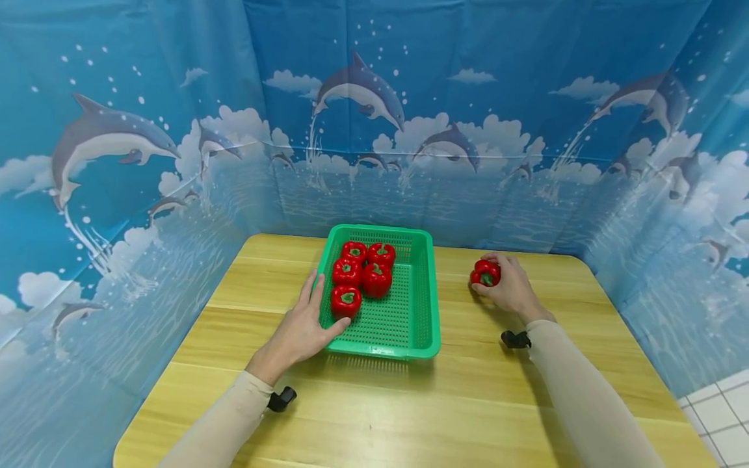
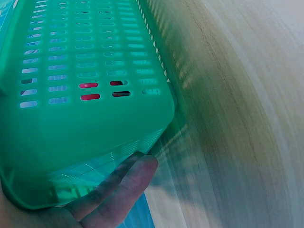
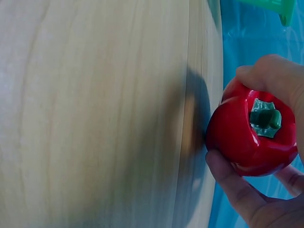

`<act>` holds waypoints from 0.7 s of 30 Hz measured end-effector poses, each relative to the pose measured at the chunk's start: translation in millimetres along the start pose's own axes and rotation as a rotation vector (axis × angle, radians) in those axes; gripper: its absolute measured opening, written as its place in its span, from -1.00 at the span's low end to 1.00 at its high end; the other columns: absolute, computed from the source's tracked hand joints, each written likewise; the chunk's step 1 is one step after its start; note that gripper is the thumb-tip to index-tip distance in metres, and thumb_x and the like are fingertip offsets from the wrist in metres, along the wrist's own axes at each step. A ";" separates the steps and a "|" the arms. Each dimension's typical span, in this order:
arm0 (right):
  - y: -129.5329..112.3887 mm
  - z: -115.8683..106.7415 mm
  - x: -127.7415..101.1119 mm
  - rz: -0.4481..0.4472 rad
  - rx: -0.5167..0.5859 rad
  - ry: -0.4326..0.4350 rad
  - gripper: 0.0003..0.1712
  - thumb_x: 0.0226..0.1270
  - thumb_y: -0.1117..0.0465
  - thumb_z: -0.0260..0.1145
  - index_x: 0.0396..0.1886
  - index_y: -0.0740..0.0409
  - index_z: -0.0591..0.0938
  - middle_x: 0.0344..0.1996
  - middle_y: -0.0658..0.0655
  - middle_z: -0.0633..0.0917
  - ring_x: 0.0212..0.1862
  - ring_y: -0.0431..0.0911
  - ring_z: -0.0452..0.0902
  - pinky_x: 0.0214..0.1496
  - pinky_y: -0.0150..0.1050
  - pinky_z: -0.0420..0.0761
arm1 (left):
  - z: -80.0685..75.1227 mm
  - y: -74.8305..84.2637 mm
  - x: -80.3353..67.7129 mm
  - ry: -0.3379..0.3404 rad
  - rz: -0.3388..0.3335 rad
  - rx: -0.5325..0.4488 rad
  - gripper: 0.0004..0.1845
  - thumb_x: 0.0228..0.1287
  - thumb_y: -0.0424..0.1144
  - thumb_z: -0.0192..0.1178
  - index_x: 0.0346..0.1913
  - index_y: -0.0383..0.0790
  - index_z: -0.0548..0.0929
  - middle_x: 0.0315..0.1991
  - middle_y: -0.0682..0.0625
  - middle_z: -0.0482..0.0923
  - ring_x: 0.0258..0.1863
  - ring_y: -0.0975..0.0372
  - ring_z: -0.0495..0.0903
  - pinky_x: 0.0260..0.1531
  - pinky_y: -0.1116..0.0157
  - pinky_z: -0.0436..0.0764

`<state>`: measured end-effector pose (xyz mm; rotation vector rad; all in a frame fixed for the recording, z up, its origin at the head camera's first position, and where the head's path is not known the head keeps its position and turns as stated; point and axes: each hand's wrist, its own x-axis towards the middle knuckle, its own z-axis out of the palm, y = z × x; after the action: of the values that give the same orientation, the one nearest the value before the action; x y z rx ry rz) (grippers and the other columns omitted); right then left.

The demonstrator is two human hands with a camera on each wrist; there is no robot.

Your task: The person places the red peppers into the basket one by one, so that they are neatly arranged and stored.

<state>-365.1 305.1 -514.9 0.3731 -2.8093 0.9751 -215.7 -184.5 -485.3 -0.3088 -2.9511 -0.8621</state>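
A green perforated basket [image 1: 409, 325] stands mid-table and holds several red bell peppers [image 1: 376, 279]. My left hand [image 1: 304, 328] rests flat against the basket's left wall [image 2: 90, 137], fingers straight, with the thumb near the front corner. To the right of the basket, my right hand [image 1: 508, 284] grips one more red pepper [image 1: 486, 273] on the tabletop. In the right wrist view that pepper [image 3: 254, 135] shows its green stem, with fingers [image 3: 237, 190] curled round it.
The wooden table [image 1: 409, 403] is walled in at the back and both sides by a blue dolphin-print curtain [image 1: 374, 130]. White floor tiles [image 1: 722, 416] show past the table's right edge.
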 end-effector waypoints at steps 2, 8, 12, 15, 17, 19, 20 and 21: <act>-0.5 0.8 0.1 -0.008 -0.002 0.000 -0.18 0.58 0.13 0.64 0.65 0.24 0.48 0.48 0.55 0.50 0.43 0.52 0.53 0.41 0.54 0.73 | -0.2 -0.5 -0.2 -0.001 0.002 0.001 0.30 0.65 0.46 0.26 0.96 -0.22 -0.21 0.99 -0.21 -0.35 0.46 -0.35 0.75 0.39 -0.26 0.80; -1.2 2.1 -1.1 -0.024 -0.006 -0.003 -0.17 0.58 0.12 0.64 0.67 0.24 0.48 0.49 0.55 0.52 0.44 0.53 0.54 0.40 0.54 0.74 | -1.0 0.3 -0.3 -0.005 -0.002 -0.001 0.30 0.64 0.47 0.26 0.96 -0.21 -0.22 1.00 -0.20 -0.35 0.50 -0.36 0.72 0.41 -0.26 0.79; -2.8 2.9 -3.5 -0.032 -0.001 -0.005 -0.16 0.57 0.12 0.64 0.67 0.25 0.48 0.50 0.53 0.54 0.45 0.51 0.54 0.40 0.51 0.75 | -0.8 0.1 -0.2 -0.005 -0.001 0.000 0.30 0.65 0.47 0.26 0.96 -0.21 -0.21 0.99 -0.21 -0.34 0.52 -0.36 0.70 0.43 -0.27 0.78; -4.2 4.0 -4.5 -0.035 0.006 -0.007 -0.15 0.57 0.12 0.65 0.67 0.27 0.47 0.50 0.52 0.55 0.46 0.50 0.55 0.41 0.50 0.76 | -0.4 -0.2 -0.1 -0.002 0.001 0.002 0.30 0.64 0.48 0.26 0.97 -0.21 -0.21 0.99 -0.22 -0.33 0.51 -0.36 0.71 0.43 -0.26 0.78; -5.3 4.4 -4.6 -0.037 0.010 -0.008 -0.15 0.57 0.12 0.65 0.67 0.28 0.47 0.48 0.51 0.57 0.45 0.49 0.57 0.41 0.48 0.76 | -0.2 -0.5 -0.1 0.000 0.001 0.001 0.30 0.64 0.48 0.26 0.97 -0.21 -0.21 0.99 -0.22 -0.32 0.50 -0.35 0.72 0.42 -0.26 0.79; -6.5 4.3 -4.7 -0.041 0.012 -0.008 -0.14 0.57 0.10 0.66 0.66 0.29 0.46 0.46 0.50 0.59 0.44 0.47 0.59 0.40 0.47 0.77 | -0.1 -0.7 -0.2 0.000 0.000 -0.001 0.30 0.64 0.48 0.25 0.97 -0.20 -0.21 0.99 -0.21 -0.32 0.49 -0.35 0.73 0.41 -0.25 0.79; -7.0 4.2 -4.6 -0.044 0.012 -0.006 -0.14 0.57 0.10 0.66 0.65 0.30 0.46 0.45 0.50 0.60 0.43 0.47 0.60 0.40 0.46 0.78 | -0.1 -0.8 -0.2 0.000 -0.001 -0.002 0.30 0.64 0.48 0.25 0.97 -0.20 -0.21 0.99 -0.21 -0.32 0.48 -0.35 0.73 0.41 -0.25 0.79; -7.6 3.9 -4.6 -0.048 0.012 -0.004 -0.14 0.57 0.09 0.66 0.64 0.31 0.46 0.44 0.50 0.60 0.42 0.46 0.61 0.39 0.45 0.78 | -0.2 -0.9 -0.3 -0.001 -0.002 -0.002 0.30 0.64 0.48 0.25 0.97 -0.20 -0.21 1.00 -0.20 -0.33 0.49 -0.35 0.73 0.41 -0.26 0.79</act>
<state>-358.8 297.7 -514.4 0.4429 -2.7851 0.9828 -215.6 -185.4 -485.6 -0.3065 -2.9517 -0.8656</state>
